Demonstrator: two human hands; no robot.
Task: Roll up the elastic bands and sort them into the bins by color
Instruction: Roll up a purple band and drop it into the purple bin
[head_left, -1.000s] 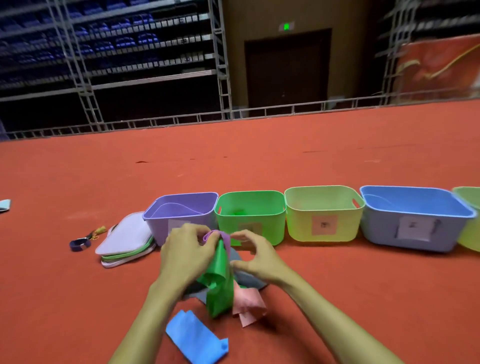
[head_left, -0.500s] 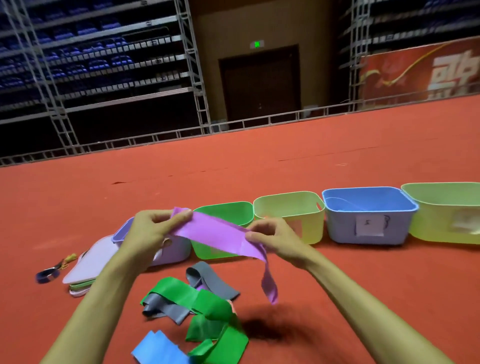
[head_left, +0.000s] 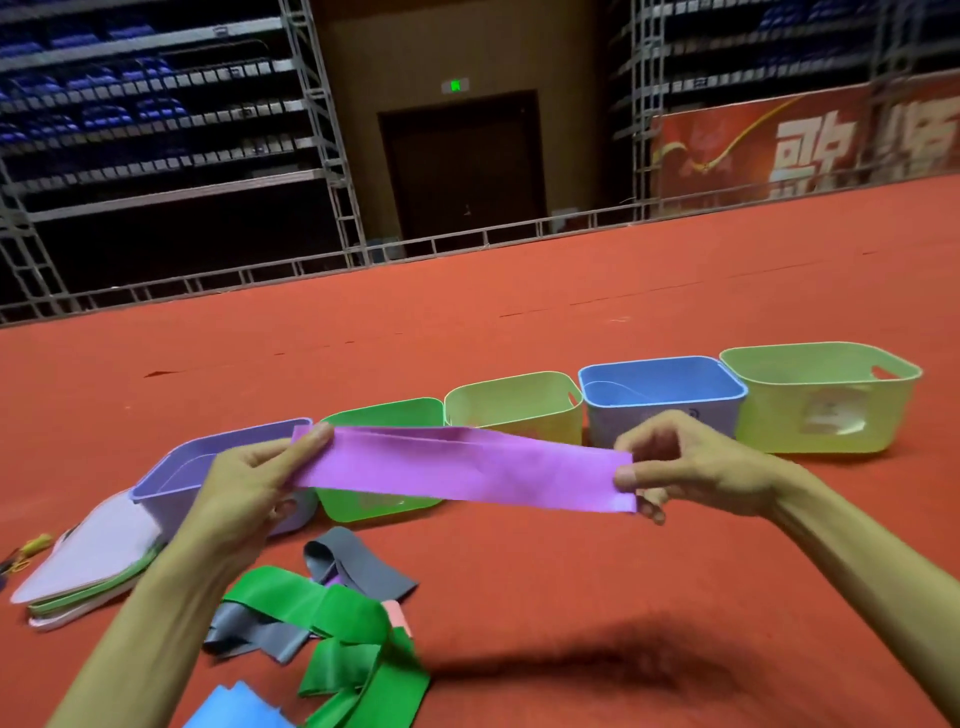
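A purple elastic band (head_left: 462, 467) is stretched flat and level between my hands, in front of the bins. My left hand (head_left: 249, 488) pinches its left end, and my right hand (head_left: 685, 462) pinches its right end. Behind it stands a row of bins: purple (head_left: 171, 483), green (head_left: 379, 512), yellow-green (head_left: 514, 400), blue (head_left: 660, 384) and a second yellow-green one (head_left: 821, 395). On the floor below my hands lies a loose pile with a green band (head_left: 332, 634), a grey band (head_left: 358, 566), a bit of pink band (head_left: 397, 616) and a blue band (head_left: 234, 709).
A pale flat zip pouch (head_left: 88, 566) lies left of the purple bin, with a small yellow-tagged item (head_left: 28, 548) beside it. Red carpet (head_left: 623, 571) spreads all around. Metal railings and scaffolding (head_left: 322, 156) stand far behind.
I lifted the purple band out of the pile and pulled it out flat and level between both hands. The green band dropped back onto the pile. The view shifted left.
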